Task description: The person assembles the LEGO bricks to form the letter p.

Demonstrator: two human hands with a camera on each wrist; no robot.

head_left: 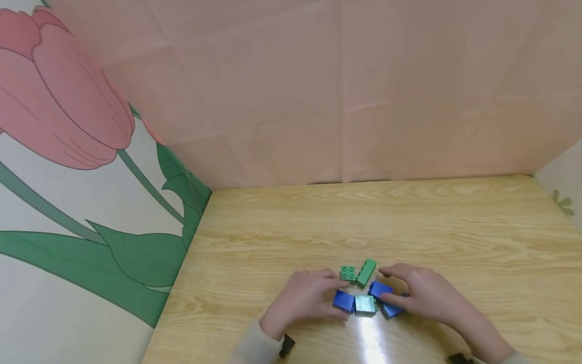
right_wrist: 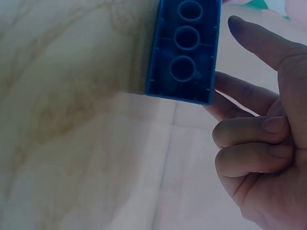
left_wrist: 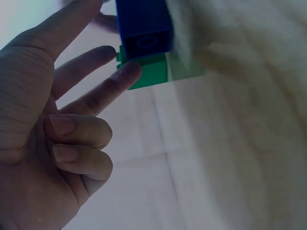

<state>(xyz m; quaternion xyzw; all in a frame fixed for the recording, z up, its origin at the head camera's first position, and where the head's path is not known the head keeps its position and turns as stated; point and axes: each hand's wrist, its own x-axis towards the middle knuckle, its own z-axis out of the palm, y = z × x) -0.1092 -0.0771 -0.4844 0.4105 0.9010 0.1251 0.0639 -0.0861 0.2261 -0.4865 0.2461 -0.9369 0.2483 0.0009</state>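
Several toy building bricks lie close together between the two hands. My left hand (head_left: 309, 296) has its thumb and forefinger spread around the left blue brick (head_left: 343, 301); its last two fingers curl into the palm. A small green brick (head_left: 348, 273) stands studs up by its fingertips, beside a long green brick (head_left: 366, 273). A shiny green brick (head_left: 365, 305) sits in the middle. My right hand (head_left: 429, 293) hovers at an upper blue brick (head_left: 380, 290) and a lower blue brick (head_left: 392, 310), thumb and forefinger apart. One blue brick (right_wrist: 184, 52) shows its hollow underside in the right wrist view.
The wood-grain table (head_left: 273, 232) reaches back to a pink covered wall (head_left: 282, 101). At the left stands a panel with a tulip picture (head_left: 77, 96). Dark wrist straps (head_left: 287, 347) show at the wrists.
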